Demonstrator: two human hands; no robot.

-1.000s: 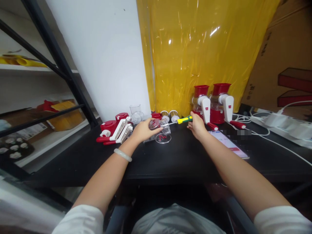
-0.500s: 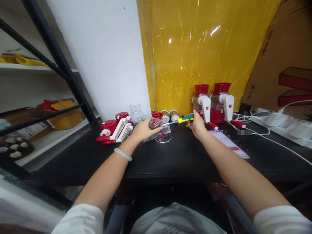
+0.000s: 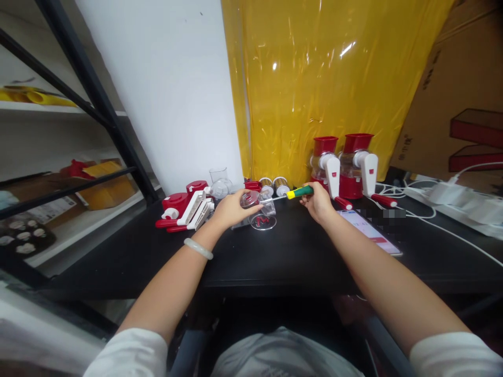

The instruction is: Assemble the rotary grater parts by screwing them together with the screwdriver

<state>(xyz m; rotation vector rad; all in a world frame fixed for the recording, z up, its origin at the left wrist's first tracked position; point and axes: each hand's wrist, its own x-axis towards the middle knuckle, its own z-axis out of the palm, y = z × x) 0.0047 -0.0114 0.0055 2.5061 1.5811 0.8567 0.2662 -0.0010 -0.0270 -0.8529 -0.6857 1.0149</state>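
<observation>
Turned since before: screwdriver [image 3: 297,193], green-and-yellow handle, slim straight metal shaft, gripped by right hand [image 3: 318,204]; shaft reaching clear, rounded plastic part [image 3: 251,198], pinched in left hand [image 3: 231,210] above black tabletop [image 3: 275,267].

Black tabletop [image 3: 298,267] runs left to right across my view, and behind it I've got a smooth white wall panel [image 3: 165,94] with a few tiny dark specks up high. Just right of that hangs crinkly, see-through yellow plastic sheeting [image 3: 334,78], bouncing bright glare spots at me. Far left I see a black metal rack frame [image 3: 84,84] with white shelf boards [image 3: 47,109]; far right, a big brown cardboard box [image 3: 459,73].
</observation>
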